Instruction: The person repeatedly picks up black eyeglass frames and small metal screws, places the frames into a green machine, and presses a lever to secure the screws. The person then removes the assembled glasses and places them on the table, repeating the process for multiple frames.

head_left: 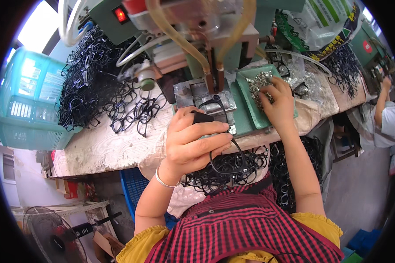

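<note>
Workbench (105, 144) bears black frame (217, 127) gripped by left hand (191, 142).

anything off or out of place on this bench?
Mostly untidy. Black eyeglass frames lie in a tangled heap spilling across the workbench. The left hand grips one black frame at the press; the right hand picks in the green tray. No damage shows.

Bright daylight from upper left (fisheye-bent, dark rim)
</note>
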{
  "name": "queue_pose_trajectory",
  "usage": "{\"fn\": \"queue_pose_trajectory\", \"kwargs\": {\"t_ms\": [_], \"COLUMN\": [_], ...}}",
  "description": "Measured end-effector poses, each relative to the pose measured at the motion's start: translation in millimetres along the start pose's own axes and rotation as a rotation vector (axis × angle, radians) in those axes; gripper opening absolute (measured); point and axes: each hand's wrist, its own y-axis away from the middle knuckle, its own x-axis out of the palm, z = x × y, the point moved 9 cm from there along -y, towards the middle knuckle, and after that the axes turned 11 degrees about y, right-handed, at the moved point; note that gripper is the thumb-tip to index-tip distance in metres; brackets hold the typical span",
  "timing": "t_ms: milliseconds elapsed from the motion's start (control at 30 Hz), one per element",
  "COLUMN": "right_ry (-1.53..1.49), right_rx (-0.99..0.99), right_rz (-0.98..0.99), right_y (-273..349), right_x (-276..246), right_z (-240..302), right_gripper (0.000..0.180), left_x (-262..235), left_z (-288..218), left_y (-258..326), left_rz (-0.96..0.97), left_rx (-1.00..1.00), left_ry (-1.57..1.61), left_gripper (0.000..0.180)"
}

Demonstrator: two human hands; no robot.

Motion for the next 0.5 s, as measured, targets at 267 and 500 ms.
{"fn": "queue_pose_trajectory", "kwargs": {"t_ms": [267, 500], "right_ry": [-0.081, -0.873], "right_rx": [0.059, 0.814], "right_rz": [-0.046, -0.073], "right_y": [-20.6, 60.1], "right_x": [-0.4, 14.5], "right_z": [-4.6, -82.6], "right_gripper": [0.011, 0.02], "left_x": [-10.1, -195.3], "left_z": [-27.2, 7.3], "left_y": [29.1, 114.7], "left_rz": [-0.105, -0.825], "left_rx": [-0.14, -0.661], "left_ry": [-0.243, -0.664], "left_gripper": [0.03, 0.012]}}
